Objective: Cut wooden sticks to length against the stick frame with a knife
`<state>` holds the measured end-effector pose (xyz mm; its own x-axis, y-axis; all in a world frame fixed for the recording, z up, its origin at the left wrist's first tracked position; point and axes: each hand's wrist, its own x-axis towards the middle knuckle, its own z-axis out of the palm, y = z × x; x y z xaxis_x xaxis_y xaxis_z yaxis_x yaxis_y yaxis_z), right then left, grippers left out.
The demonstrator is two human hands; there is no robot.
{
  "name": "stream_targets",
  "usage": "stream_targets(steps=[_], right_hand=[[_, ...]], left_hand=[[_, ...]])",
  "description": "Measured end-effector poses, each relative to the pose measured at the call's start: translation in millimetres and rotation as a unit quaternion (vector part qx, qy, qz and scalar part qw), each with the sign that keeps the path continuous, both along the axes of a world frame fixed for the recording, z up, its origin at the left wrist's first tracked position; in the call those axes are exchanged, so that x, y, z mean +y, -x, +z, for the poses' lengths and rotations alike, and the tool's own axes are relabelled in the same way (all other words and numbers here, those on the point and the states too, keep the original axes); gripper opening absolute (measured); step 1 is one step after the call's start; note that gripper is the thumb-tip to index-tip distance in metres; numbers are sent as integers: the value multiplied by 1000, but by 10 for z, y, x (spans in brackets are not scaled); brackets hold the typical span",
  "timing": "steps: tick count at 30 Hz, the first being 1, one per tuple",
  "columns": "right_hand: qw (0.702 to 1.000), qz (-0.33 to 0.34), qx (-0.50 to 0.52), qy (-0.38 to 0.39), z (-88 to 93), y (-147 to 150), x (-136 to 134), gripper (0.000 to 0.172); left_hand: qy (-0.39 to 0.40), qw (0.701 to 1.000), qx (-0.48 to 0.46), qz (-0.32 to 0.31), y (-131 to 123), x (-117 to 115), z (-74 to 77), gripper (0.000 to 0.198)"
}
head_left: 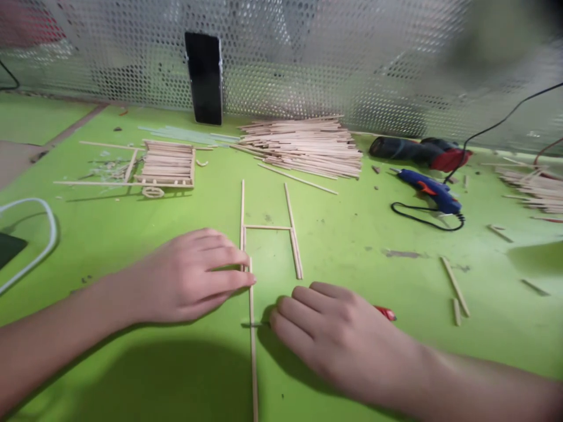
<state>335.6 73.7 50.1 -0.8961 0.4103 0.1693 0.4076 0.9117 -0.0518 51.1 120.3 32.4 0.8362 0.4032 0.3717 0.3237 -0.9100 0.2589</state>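
Note:
A long thin wooden stick [253, 363] runs from the lower edge of the view up to the frame of sticks. The fingertips of my left hand [202, 275] press on its upper end, beside the frame's left rail. My right hand [338, 334] is closed round a red craft knife [386, 313]; its thin blade reaches left to the long stick, and most of the handle is hidden in my fist. Just beyond both hands lies the H-shaped stick frame [268, 227], two doubled rails joined by one crosspiece.
At the back left rests a small stick cart [169, 164]. A pile of sticks [303, 146] lies at the back, near an upright phone [204, 79]. A blue glue gun [428, 190] and a black-and-red tool [417, 152] are on the right. A white cable [53, 225] loops at left.

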Motion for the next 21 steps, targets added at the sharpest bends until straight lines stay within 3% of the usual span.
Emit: stream_targets(steps=[2, 5, 7, 11, 21], right_hand=[[1000, 1, 0, 3, 3, 4, 5, 19], [1000, 3, -1, 26, 11, 7, 14, 21], [999, 8, -1, 38, 22, 10, 19, 23], [999, 9, 1, 35, 37, 19, 21, 24], [996, 29, 18, 88, 4, 69, 46, 37]], left_hand=[[0, 1000, 4, -18, -36, -60, 57, 15], [-10, 999, 26, -29, -122, -167, 92, 33], [-28, 999, 29, -31, -191, -223, 69, 37], [-61, 997, 30, -33, -290, -270, -14, 28], [41, 997, 20, -65, -255, -220, -31, 27]])
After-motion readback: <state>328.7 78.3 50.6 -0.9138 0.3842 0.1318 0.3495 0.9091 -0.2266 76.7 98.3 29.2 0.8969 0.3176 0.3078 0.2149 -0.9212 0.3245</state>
